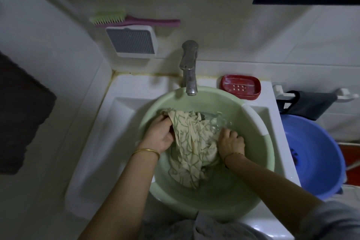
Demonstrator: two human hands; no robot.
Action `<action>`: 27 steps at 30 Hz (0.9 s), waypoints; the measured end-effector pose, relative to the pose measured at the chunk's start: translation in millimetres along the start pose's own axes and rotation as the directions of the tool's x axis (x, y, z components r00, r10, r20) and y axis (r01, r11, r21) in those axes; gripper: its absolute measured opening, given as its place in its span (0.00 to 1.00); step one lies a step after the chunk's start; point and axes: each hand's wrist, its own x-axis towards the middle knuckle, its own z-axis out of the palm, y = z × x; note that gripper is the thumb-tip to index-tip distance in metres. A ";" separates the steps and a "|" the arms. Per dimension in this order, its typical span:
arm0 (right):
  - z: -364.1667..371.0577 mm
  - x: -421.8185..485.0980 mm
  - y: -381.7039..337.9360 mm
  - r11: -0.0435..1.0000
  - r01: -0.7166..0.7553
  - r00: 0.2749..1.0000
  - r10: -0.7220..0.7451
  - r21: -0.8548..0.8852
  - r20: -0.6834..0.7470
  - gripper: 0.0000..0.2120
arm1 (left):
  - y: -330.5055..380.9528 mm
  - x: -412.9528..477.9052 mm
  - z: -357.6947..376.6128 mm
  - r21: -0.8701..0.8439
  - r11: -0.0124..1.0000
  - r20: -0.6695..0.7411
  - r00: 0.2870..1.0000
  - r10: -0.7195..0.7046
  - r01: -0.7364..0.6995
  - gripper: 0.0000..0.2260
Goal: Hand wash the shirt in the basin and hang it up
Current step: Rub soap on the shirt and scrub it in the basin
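So the shirt [191, 148], cream with green squiggles, is bunched up wet inside the green basin [224, 197], which is parked in the white sink [124, 107] right under the tap [189, 66]. A fold at the shirt's far left end is gripped by the left hand [159, 132], fingers curled round the cloth. The right side is clutched by the right hand [230, 143], knuckles up and fingers tucked into the fabric. The cloth is spread between the two hands, and the rest is draped toward the near side of the basin. A bit of clear water can be seen pooled at the far right of the basin, just past the right hand. A gold bangle [146, 152] is worn on the left wrist and a thin bracelet [232, 155] on the right. A red soap dish [240, 86] is set on the sink ledge just right of the tap. On the far wall a green-and-pink brush [132, 19] is laid on top of a white box [132, 40] with a grey ribbed front. A blue tub [319, 161] is seen lower down, right of the sink, with a dark cloth [309, 105] hung on a white rail [344, 92] above it.
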 end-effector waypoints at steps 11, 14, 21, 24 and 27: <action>-51.4 -18.0 7.5 0.759 0.040 0.997 0.014 0.650 -0.077 0.19 | -9.9 -4.2 4.4 0.082 0.994 0.140 0.987 -0.083 0.072 0.19; -74.1 -26.1 -2.8 0.464 0.188 0.974 0.029 0.866 -0.227 0.24 | -14.9 -16.9 11.7 0.017 0.989 0.258 0.955 -0.143 0.144 0.21; -94.9 -42.8 -21.2 0.294 0.307 0.947 -0.005 0.905 -0.320 0.14 | -29.0 -24.1 22.0 -0.084 0.990 0.346 0.935 -0.079 0.115 0.24; -94.8 -49.1 -14.6 0.290 0.372 0.926 -0.053 0.882 -0.373 0.11 | -31.5 -24.4 22.4 -0.143 0.984 0.343 0.938 -0.048 0.103 0.28; -102.0 -55.4 -7.0 0.118 0.388 0.921 -0.087 0.914 -0.379 0.14 | -28.0 -25.2 19.7 -0.219 0.972 0.313 0.950 -0.006 0.078 0.27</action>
